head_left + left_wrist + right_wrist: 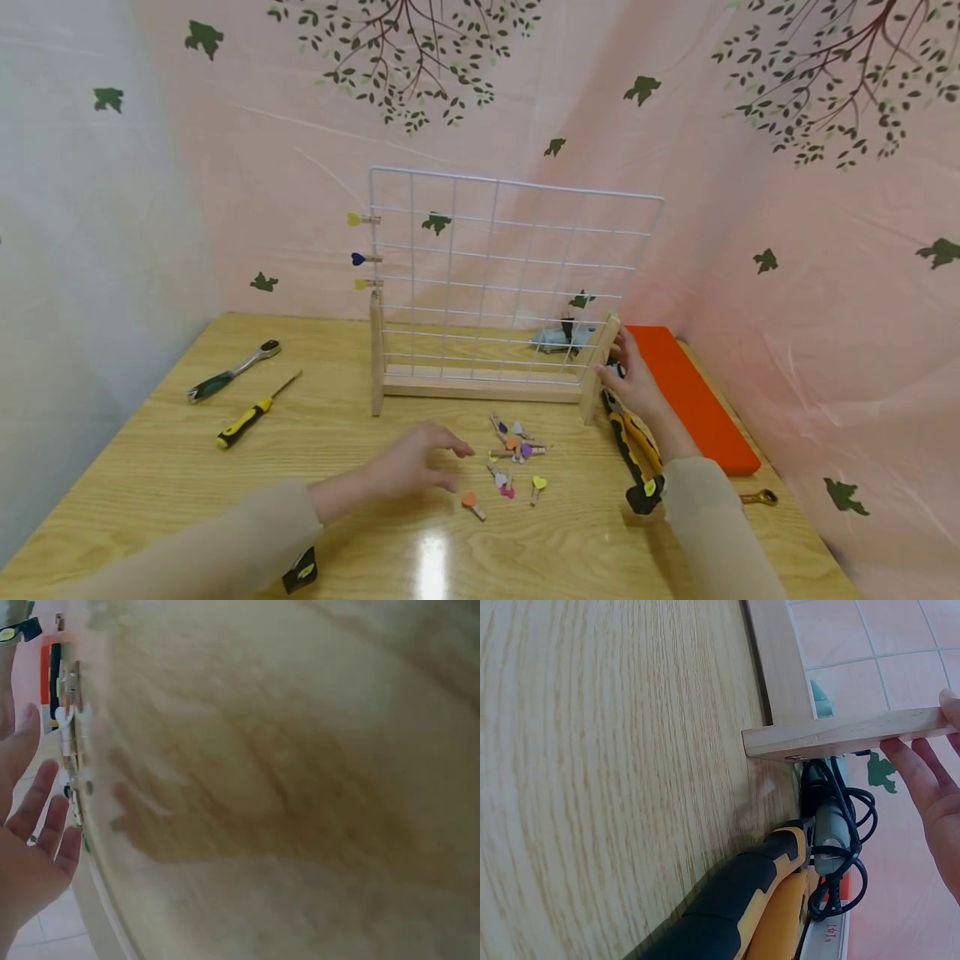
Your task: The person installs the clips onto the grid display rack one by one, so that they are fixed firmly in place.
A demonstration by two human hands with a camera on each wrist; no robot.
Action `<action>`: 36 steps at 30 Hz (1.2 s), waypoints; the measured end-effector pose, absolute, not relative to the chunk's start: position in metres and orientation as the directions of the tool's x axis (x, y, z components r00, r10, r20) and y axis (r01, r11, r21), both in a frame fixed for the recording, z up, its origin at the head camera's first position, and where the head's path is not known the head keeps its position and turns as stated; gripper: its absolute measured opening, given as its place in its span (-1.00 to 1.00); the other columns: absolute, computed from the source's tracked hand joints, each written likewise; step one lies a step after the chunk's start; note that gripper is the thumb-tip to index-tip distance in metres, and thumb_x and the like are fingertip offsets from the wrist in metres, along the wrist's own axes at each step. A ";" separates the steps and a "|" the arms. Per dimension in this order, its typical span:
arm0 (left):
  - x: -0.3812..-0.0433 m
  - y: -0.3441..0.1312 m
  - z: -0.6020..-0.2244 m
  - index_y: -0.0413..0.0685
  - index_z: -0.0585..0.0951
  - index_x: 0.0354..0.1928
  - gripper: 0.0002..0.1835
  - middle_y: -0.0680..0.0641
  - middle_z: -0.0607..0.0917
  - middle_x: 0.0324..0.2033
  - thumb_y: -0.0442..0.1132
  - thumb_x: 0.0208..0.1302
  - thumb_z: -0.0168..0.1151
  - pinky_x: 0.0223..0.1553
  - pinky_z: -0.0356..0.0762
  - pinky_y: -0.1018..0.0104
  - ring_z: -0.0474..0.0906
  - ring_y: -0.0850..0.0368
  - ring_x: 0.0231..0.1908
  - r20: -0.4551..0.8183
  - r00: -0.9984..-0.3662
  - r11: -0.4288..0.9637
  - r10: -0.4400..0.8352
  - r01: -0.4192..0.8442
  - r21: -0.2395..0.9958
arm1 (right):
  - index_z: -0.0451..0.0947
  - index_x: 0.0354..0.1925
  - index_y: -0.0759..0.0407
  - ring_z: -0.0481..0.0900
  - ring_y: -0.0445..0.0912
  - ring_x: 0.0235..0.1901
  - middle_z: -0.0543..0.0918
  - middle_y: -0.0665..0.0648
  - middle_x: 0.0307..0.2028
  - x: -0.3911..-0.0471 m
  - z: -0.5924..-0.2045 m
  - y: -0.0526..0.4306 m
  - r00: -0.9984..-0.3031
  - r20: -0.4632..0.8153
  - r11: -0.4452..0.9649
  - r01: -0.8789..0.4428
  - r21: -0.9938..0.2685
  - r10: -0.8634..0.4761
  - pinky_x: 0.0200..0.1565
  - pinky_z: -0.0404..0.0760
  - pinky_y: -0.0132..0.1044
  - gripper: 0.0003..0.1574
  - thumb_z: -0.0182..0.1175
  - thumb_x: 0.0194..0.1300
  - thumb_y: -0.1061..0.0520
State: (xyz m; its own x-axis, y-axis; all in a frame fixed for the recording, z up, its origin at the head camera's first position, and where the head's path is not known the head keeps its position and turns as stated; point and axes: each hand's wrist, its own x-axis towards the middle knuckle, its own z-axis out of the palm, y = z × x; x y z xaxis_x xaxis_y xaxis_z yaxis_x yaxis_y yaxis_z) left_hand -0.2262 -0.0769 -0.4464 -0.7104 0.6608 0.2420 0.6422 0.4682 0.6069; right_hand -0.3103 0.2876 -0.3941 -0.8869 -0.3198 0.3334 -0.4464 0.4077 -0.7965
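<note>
Right hand point(637, 383) gripping the post point(840, 735); left hand point(408, 464) open above the table point(315, 475).
Left fingers slightly bent, thumb spread away from them, just beside the orange clothespin point(470, 500) and near the pile of clothespins point(527, 451); forearm enters from lower left. Right thumb and fingers close round the post at the right end of the rack point(480, 389), which stands behind the pile, three clothespins clipped to its left edge; right forearm passes just beside the pliers point(622, 433).
</note>
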 end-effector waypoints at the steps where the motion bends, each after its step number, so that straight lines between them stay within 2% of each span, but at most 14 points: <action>1: -0.227 -0.075 -0.450 0.11 0.57 -0.06 -0.51 0.16 0.62 -0.17 -0.08 -0.14 0.38 -0.01 0.37 0.26 0.42 0.28 -0.11 0.224 -0.688 0.458 0.690 0.656 0.600 | -0.33 0.37 -0.09 0.09 0.31 0.21 -0.02 0.35 0.29 -0.310 -0.394 0.288 -0.889 0.331 0.408 -0.443 -0.798 -0.317 -0.08 0.40 0.21 -0.04 0.02 0.26 0.30; 5: -0.231 -0.068 -0.462 0.13 0.58 -0.08 -0.53 0.23 0.59 -0.17 -0.01 -0.13 0.35 -0.01 0.36 0.37 0.40 0.33 -0.11 0.168 -0.606 0.415 0.778 0.695 0.587 | -0.33 0.37 -0.11 0.08 0.30 0.22 -0.02 0.33 0.30 -0.310 -0.394 0.288 -0.895 0.323 0.414 -0.432 -0.801 -0.308 -0.05 0.38 0.21 -0.03 0.04 0.26 0.27; 9: -0.232 -0.061 -0.466 0.12 0.61 -0.15 -0.56 0.21 0.59 -0.21 0.04 -0.16 0.35 -0.04 0.35 0.42 0.40 0.34 -0.15 0.164 -0.535 0.374 0.829 0.748 0.548 | -0.33 0.37 -0.10 0.07 0.29 0.23 -0.03 0.32 0.31 -0.309 -0.394 0.288 -0.899 0.314 0.422 -0.423 -0.802 -0.305 -0.04 0.36 0.21 -0.04 0.04 0.26 0.25; 16: -0.231 -0.054 -0.468 0.15 0.65 -0.32 -0.71 0.21 0.55 -0.30 0.05 -0.14 0.34 -0.13 0.33 0.51 0.34 0.38 -0.24 0.181 -0.507 0.371 0.843 0.791 0.487 | -0.31 0.37 0.04 0.07 0.32 0.22 -0.03 0.35 0.30 -0.307 -0.392 0.286 -0.889 0.334 0.405 -0.443 -0.800 -0.312 -0.07 0.39 0.22 -0.08 0.00 0.26 0.32; 19: -0.231 -0.055 -0.467 0.15 0.65 -0.33 -0.74 0.23 0.55 -0.32 0.03 -0.11 0.32 -0.16 0.35 0.53 0.36 0.41 -0.26 0.167 -0.525 0.380 0.835 0.768 0.516 | -0.31 0.37 0.04 0.07 0.31 0.21 -0.03 0.35 0.30 -0.308 -0.392 0.286 -0.887 0.338 0.405 -0.448 -0.797 -0.316 -0.08 0.40 0.20 -0.07 0.00 0.26 0.34; 26: -0.231 -0.068 -0.449 -0.09 0.63 -0.31 -0.82 0.15 0.62 -0.45 -0.19 0.02 0.30 -0.41 0.49 0.50 0.47 0.38 -0.46 0.109 -0.641 0.356 0.760 0.550 0.755 | -0.32 0.37 0.02 0.07 0.29 0.23 -0.03 0.33 0.30 -0.310 -0.392 0.286 -0.894 0.325 0.411 -0.433 -0.802 -0.308 -0.08 0.41 0.19 -0.06 0.01 0.26 0.32; 32: -0.238 -0.086 -0.413 -0.13 0.62 -0.26 -0.82 -0.03 0.66 -0.36 -0.30 0.04 0.27 -0.31 0.54 0.47 0.58 0.28 -0.33 0.113 -0.728 0.330 0.676 0.437 0.837 | -0.31 0.37 0.02 0.06 0.29 0.23 -0.03 0.33 0.30 -0.309 -0.391 0.285 -0.894 0.325 0.413 -0.433 -0.801 -0.308 -0.06 0.39 0.21 -0.07 0.01 0.26 0.31; 36: -0.245 -0.101 -0.380 -0.13 0.65 -0.31 -0.84 -0.07 0.67 -0.35 -0.32 -0.01 0.30 -0.34 0.57 0.44 0.60 0.23 -0.35 0.207 -0.768 0.320 0.606 0.474 0.820 | -0.32 0.37 0.00 0.04 0.29 0.24 -0.04 0.33 0.30 -0.308 -0.391 0.285 -0.902 0.311 0.425 -0.418 -0.803 -0.299 -0.03 0.36 0.22 -0.07 0.01 0.27 0.29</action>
